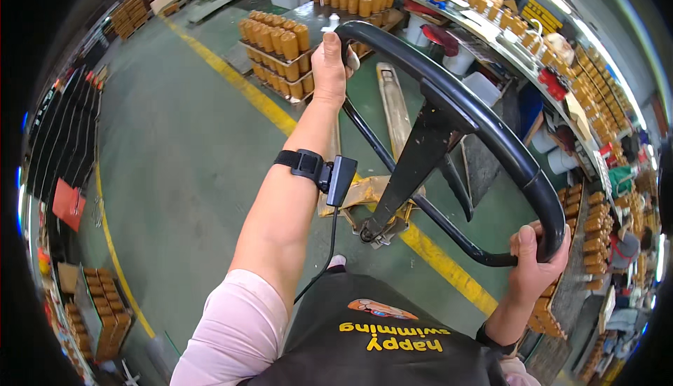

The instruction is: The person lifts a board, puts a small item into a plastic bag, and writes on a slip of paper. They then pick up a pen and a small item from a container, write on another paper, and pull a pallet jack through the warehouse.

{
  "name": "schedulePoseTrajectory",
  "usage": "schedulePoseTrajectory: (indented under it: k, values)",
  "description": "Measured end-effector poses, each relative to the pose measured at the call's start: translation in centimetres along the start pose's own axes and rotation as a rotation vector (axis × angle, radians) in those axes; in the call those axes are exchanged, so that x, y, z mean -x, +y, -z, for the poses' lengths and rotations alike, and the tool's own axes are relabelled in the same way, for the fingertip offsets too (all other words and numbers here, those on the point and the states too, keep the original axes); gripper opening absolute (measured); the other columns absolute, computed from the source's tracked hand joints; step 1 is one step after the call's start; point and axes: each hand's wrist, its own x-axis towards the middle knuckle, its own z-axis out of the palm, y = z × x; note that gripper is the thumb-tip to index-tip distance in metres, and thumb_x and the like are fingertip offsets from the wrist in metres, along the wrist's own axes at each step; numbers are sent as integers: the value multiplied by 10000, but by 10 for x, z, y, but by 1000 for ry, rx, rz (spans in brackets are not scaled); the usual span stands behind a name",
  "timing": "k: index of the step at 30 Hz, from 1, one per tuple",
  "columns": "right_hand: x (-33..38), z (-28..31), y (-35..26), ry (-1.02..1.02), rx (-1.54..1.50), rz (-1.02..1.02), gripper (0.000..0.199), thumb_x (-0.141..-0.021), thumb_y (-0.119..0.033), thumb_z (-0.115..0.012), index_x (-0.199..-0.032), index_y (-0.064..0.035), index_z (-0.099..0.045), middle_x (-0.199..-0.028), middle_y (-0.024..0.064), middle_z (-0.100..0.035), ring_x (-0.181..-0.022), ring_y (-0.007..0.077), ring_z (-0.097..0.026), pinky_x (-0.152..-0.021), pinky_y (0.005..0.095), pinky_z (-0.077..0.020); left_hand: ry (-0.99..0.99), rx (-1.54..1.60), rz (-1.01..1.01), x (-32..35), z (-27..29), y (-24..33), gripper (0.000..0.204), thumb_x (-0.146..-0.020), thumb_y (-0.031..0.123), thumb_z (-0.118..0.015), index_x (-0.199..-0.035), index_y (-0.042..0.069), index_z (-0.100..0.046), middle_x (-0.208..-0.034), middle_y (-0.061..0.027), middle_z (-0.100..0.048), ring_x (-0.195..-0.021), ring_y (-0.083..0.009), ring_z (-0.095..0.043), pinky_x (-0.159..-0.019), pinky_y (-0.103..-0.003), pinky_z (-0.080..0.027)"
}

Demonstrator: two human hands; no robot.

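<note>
A black loop handle (449, 88) of a pallet truck stretches across in front of me. My left hand (332, 67) is wrapped round its far left corner, thumb up. Round the near right corner of the loop curls my right hand (538, 263). Below the handle, the truck's worn yellow base (364, 195) sits on the floor, with one long fork (395, 109) reaching away from me. A black lever (457, 186) hangs inside the loop. On my left forearm is a strapped black device (341, 181) with a cable.
Stacked boards of brown cylinders (280, 53) stand beyond my left hand. A long workbench (519, 71) with more cylinders curves along the right, where people sit. Yellow lines (231, 74) cross the green floor. Another loaded stack (105, 309) stands at lower left, near black racks (70, 134).
</note>
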Motion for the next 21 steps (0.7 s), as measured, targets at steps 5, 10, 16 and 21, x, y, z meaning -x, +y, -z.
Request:
schedulePoseTrajectory:
  k: [5, 10, 16, 21]
  values:
    - [-11, -3, -8, 85, 3, -48, 197, -822, -25, -629, -927, -9, -464, -688, 36, -468, -501, 90, -440, -446, 229, -367, -123, 60, 2, -27, -40, -20, 664, -784, 738, -417, -739, 83, -517, -561, -10, -494, -452, -84, -440, -408, -213, -304]
    - [-18, 7, -8, 276, 57, -83, 205, -805, -35, -663, -878, -20, -472, -673, 25, -475, -514, 78, -459, -435, 221, -370, -240, 84, 28, -38, -88, -31, 642, -807, 711, -421, -740, 82, -532, -573, -22, -514, -454, -83, -432, -417, -199, -308]
    - [-31, 10, -3, 387, 99, -114, 207, -777, 26, -646, -926, -17, -509, -703, 10, -517, -541, 60, -474, -467, 199, -373, -174, 126, -36, -65, -109, -50, 528, -890, 593, -407, -784, 94, -540, -664, -29, -554, -529, -105, -483, -443, -216, -351]
    - [-46, 20, -3, 133, 127, -67, 251, -731, -88, -739, -862, -37, -531, -688, -5, -518, -579, 70, -486, -529, 210, -395, -20, 195, 115, -73, -104, -35, 474, -906, 556, -411, -835, 110, -553, -693, -3, -561, -529, -117, -509, -370, -242, -358]
